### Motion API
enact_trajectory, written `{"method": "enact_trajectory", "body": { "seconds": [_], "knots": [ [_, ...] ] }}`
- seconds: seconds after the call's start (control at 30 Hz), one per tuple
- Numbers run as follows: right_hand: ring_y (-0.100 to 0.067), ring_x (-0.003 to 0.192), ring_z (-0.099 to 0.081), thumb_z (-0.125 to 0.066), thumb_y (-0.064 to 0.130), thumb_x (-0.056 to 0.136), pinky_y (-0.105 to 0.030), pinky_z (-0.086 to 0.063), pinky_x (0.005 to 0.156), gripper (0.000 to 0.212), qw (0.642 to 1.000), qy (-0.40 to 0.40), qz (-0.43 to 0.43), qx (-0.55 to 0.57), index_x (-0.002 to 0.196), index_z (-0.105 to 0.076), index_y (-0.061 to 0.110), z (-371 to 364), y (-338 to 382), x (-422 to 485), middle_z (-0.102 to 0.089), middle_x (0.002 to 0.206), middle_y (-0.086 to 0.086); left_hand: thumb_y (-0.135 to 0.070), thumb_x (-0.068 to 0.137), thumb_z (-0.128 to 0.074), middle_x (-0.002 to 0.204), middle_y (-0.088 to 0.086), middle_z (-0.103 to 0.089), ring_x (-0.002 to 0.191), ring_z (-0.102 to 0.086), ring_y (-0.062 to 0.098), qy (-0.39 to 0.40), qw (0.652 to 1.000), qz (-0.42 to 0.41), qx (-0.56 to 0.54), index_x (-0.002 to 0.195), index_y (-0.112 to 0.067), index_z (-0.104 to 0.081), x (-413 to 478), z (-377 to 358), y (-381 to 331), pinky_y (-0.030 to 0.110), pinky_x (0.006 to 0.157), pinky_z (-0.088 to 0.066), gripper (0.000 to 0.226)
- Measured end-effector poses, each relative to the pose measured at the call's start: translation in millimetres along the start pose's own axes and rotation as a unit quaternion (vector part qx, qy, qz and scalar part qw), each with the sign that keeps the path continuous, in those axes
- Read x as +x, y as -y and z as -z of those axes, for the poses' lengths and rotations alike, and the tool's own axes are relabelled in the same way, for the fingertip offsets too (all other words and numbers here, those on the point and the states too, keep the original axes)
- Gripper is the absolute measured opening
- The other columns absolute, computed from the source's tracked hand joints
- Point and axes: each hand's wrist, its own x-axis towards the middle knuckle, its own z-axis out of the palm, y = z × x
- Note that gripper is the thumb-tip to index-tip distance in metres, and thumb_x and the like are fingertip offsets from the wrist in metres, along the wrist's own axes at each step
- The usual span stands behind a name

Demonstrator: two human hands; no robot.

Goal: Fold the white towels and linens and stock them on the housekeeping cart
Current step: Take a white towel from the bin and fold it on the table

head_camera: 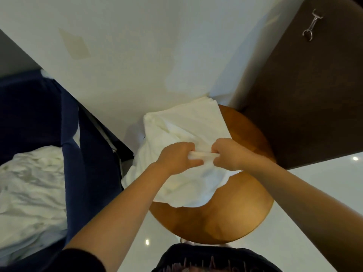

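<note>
Your left hand (pixel 176 156) and right hand (pixel 229 152) are close together, almost knuckle to knuckle, and each grips the same bunched, rope-like edge of a thin white linen sheet (pixel 184 122), with the fingers curled round the fabric. The sheet lies loosely on the far left part of a round, warm-brown wooden table (pixel 237 211) and droops over its left rim, with a flatter folded part reaching towards the white wall (pixel 137 46). To your left stands a navy-blue fabric cart bag (pixel 90 154), holding a crumpled heap of white linens (pixel 29 181). Beyond the table on the right stands a dark brown wooden panel (pixel 302 99) with a metal hook (pixel 312 26) fixed high on it.
</note>
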Motion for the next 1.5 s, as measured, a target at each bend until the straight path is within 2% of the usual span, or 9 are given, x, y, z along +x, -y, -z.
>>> {"method": "enact_trajectory", "body": {
  "seconds": [0.13, 0.3, 0.4, 0.57, 0.63, 0.8, 1.0, 1.23, 1.5],
  "knots": [
    [-0.019, 0.09, -0.046, -0.045, 0.002, 0.094, -0.023, -0.042, 0.074, 0.026, 0.996, -0.046, -0.001, -0.071, 0.117, -0.05, 0.012, -13, -12, 0, -0.05, 0.112, -0.007, -0.047, 0.087, -0.057, 0.128, 0.002, -0.054, 0.111, -0.054, 0.023, 0.054, 0.992, -0.014, 0.11, 0.126, -0.019, -0.051, 14, 13, 25, 0.03, 0.082, -0.041, 0.049],
    [-0.019, 0.109, -0.044, -0.045, 0.003, 0.093, -0.026, -0.042, 0.09, 0.034, 0.983, -0.11, -0.028, -0.145, 0.125, -0.041, 0.015, -28, -28, -5, -0.047, 0.121, -0.005, -0.041, 0.086, -0.058, 0.12, 0.005, -0.054, 0.092, -0.052, 0.022, 0.137, 0.975, 0.009, 0.173, 0.1, -0.018, -0.052, 33, 44, 59, 0.032, 0.074, -0.041, 0.027],
    [-0.017, 0.109, -0.043, -0.046, 0.009, 0.096, -0.023, -0.041, 0.092, 0.034, 0.978, -0.128, -0.055, -0.152, 0.127, -0.041, 0.018, -37, -44, -9, -0.047, 0.122, -0.003, -0.038, 0.09, -0.056, 0.142, 0.003, -0.041, 0.122, -0.046, 0.025, 0.163, 0.966, 0.03, 0.196, 0.133, -0.015, -0.046, 41, 61, 76, 0.03, 0.09, -0.038, 0.049],
    [-0.016, 0.111, -0.042, -0.045, 0.011, 0.096, -0.022, -0.041, 0.092, 0.035, 0.977, -0.145, -0.081, -0.133, 0.13, -0.04, 0.02, -51, -61, -13, -0.046, 0.124, 0.0, -0.033, 0.092, -0.047, 0.134, 0.006, -0.046, 0.106, -0.054, 0.027, 0.056, 0.977, -0.017, 0.205, 0.126, -0.006, -0.048, 49, 58, 101, 0.028, 0.077, -0.039, 0.043],
    [-0.015, 0.111, -0.043, -0.046, 0.014, 0.097, -0.022, -0.041, 0.095, 0.034, 0.976, -0.155, -0.091, -0.122, 0.13, -0.041, 0.021, -55, -66, -14, -0.047, 0.124, 0.0, -0.048, 0.082, -0.03, 0.129, 0.007, -0.05, 0.1, -0.057, 0.028, 0.016, 0.975, -0.072, 0.208, 0.123, -0.004, -0.052, 47, 54, 103, 0.028, 0.072, -0.039, 0.064],
    [-0.018, 0.11, -0.044, -0.049, 0.009, 0.094, -0.024, -0.04, 0.096, 0.034, 0.971, -0.188, -0.108, -0.099, 0.127, -0.047, 0.018, -60, -80, -16, -0.05, 0.122, -0.002, -0.054, 0.061, -0.003, 0.107, 0.005, -0.061, 0.083, -0.06, 0.024, 0.051, 0.936, -0.206, 0.281, 0.108, -0.007, -0.059, 41, 58, 103, 0.029, 0.064, -0.039, 0.086],
    [-0.021, 0.109, -0.046, -0.054, 0.008, 0.092, -0.029, -0.042, 0.097, 0.034, 0.965, -0.218, -0.114, -0.09, 0.125, -0.051, 0.015, -56, -85, -17, -0.053, 0.121, -0.004, -0.058, 0.093, -0.02, 0.129, 0.001, -0.05, 0.103, -0.06, 0.024, 0.026, 0.866, -0.238, 0.439, 0.129, -0.02, -0.05, 52, 83, 106, 0.03, 0.069, -0.041, 0.06],
    [-0.021, 0.112, -0.044, -0.053, 0.01, 0.093, -0.028, -0.043, 0.094, 0.036, 0.953, -0.267, -0.108, -0.094, 0.128, -0.048, 0.014, -18, -82, -19, -0.051, 0.122, -0.005, -0.039, 0.09, -0.035, 0.085, 0.012, -0.067, 0.049, -0.06, 0.028, -0.073, 0.897, -0.274, 0.338, 0.086, -0.001, -0.065, 46, 106, 109, 0.029, 0.035, -0.043, 0.048],
    [-0.021, 0.1, -0.047, -0.049, 0.004, 0.092, -0.029, -0.041, 0.085, 0.029, 0.919, -0.36, -0.033, -0.158, 0.12, -0.053, 0.01, 70, -63, -31, -0.055, 0.112, -0.007, -0.04, 0.096, -0.043, 0.088, 0.005, -0.057, 0.08, -0.053, 0.024, -0.176, 0.921, -0.16, 0.308, 0.093, -0.012, -0.055, 17, 189, 66, 0.036, 0.061, -0.044, 0.03]
  ]
}}
